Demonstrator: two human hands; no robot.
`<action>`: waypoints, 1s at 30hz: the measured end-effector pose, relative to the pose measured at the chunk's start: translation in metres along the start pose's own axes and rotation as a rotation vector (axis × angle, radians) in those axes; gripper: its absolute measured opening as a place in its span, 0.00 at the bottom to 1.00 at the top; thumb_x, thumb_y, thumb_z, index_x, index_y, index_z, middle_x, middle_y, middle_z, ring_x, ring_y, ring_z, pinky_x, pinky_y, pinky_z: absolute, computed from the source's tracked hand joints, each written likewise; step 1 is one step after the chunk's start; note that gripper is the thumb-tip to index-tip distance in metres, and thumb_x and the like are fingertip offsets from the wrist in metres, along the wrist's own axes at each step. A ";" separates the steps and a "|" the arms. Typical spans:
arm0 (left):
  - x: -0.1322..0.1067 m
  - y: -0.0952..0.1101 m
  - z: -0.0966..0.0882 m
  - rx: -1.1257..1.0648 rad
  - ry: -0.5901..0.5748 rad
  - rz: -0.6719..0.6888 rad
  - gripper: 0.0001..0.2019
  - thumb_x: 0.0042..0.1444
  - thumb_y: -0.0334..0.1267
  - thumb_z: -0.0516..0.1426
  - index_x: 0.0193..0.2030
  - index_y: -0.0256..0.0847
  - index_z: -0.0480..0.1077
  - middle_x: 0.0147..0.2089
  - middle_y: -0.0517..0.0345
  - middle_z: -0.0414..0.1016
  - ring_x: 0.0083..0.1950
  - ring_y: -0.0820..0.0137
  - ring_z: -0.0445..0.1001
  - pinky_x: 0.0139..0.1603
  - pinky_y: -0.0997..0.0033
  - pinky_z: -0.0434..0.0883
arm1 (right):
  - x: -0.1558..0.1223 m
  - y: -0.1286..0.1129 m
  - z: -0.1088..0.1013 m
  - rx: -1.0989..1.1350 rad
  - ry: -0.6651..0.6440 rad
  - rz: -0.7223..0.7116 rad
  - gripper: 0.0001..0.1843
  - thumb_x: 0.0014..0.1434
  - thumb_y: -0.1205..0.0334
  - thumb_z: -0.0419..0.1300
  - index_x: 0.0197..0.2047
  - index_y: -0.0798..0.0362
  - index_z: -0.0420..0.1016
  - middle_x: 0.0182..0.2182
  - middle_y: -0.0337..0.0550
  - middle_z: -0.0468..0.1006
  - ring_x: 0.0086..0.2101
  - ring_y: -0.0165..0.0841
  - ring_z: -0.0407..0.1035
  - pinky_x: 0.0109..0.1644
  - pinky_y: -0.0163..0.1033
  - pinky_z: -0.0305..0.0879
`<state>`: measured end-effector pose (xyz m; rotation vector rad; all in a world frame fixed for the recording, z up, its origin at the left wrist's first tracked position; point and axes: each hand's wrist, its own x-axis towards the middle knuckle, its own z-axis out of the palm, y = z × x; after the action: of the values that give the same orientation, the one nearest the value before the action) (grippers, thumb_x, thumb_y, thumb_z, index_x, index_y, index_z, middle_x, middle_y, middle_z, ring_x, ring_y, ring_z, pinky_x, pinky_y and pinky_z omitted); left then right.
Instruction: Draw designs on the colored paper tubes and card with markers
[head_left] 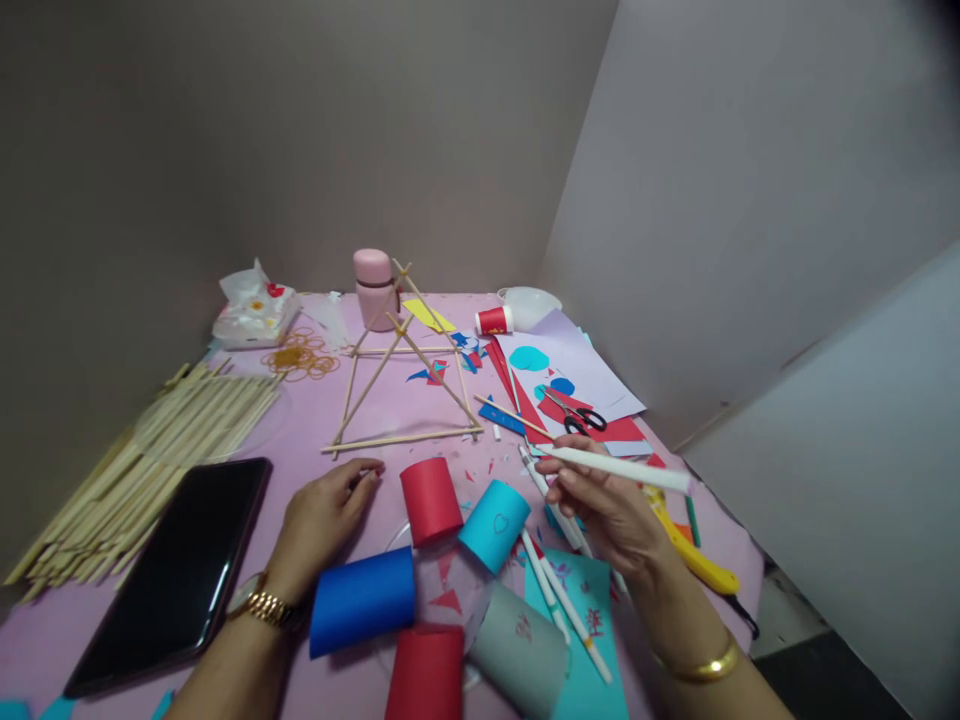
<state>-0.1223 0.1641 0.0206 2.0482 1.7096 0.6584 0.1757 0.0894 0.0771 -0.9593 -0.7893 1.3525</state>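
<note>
My left hand (322, 515) rests on the pink table, fingers loosely curved, thumb slightly apart, holding nothing visible. In my right hand (607, 500) is a white marker pen (622, 465), raised and pointing left. A thin wooden stick (510, 415) runs up to the same fingers; whether they grip it I cannot tell. Between the hands lie coloured paper tubes: a red tube (431, 500), a light blue tube (495, 525) with a drawn heart, a dark blue tube (364, 600), a grey tube (521, 650) with red writing, and another red tube (426, 675).
A wooden stick frame (409, 438) stands in the middle, before a pink flask (373, 290). Sticks (150, 470), a black tablet (180, 570) and rubber bands (300, 355) lie left. Scissors (581, 415), paper sheets (600, 375) and a yellow cutter (694, 560) are right.
</note>
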 end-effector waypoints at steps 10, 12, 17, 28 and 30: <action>-0.002 0.003 0.000 -0.281 0.014 -0.003 0.21 0.57 0.53 0.49 0.44 0.41 0.73 0.42 0.54 0.80 0.41 0.62 0.77 0.42 0.67 0.70 | 0.018 0.018 0.051 -0.066 -0.062 -0.026 0.15 0.55 0.52 0.62 0.26 0.52 0.64 0.11 0.31 0.69 0.13 0.23 0.56 0.17 0.25 0.51; -0.002 0.004 0.000 -0.330 0.002 0.003 0.20 0.57 0.53 0.49 0.43 0.41 0.74 0.43 0.53 0.80 0.44 0.61 0.76 0.45 0.65 0.70 | 0.021 0.022 0.053 -0.084 -0.059 -0.010 0.14 0.55 0.54 0.61 0.25 0.52 0.64 0.10 0.32 0.69 0.12 0.22 0.55 0.16 0.25 0.51; -0.001 0.004 0.002 -0.417 -0.043 0.008 0.20 0.57 0.53 0.50 0.43 0.41 0.74 0.43 0.52 0.80 0.46 0.62 0.76 0.48 0.64 0.70 | 0.023 0.028 0.050 -0.108 -0.047 0.025 0.12 0.54 0.57 0.60 0.24 0.52 0.64 0.10 0.31 0.68 0.12 0.22 0.55 0.16 0.25 0.50; 0.008 0.006 0.001 -0.459 -0.010 -0.090 0.23 0.51 0.56 0.54 0.41 0.38 0.74 0.41 0.55 0.80 0.44 0.62 0.76 0.47 0.64 0.70 | -0.013 0.005 -0.018 -0.171 0.234 -0.163 0.06 0.55 0.59 0.60 0.34 0.51 0.68 0.21 0.36 0.76 0.19 0.25 0.63 0.23 0.28 0.56; 0.007 0.012 -0.003 -0.443 0.044 -0.118 0.23 0.52 0.55 0.54 0.42 0.37 0.74 0.41 0.57 0.79 0.44 0.64 0.75 0.48 0.65 0.69 | -0.037 0.013 -0.038 -0.260 0.338 -0.173 0.06 0.55 0.60 0.61 0.32 0.50 0.66 0.18 0.31 0.71 0.19 0.26 0.60 0.23 0.29 0.56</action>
<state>-0.1133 0.1692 0.0302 1.6255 1.5262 0.9505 0.2016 0.0478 0.0521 -1.2545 -0.7779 0.9195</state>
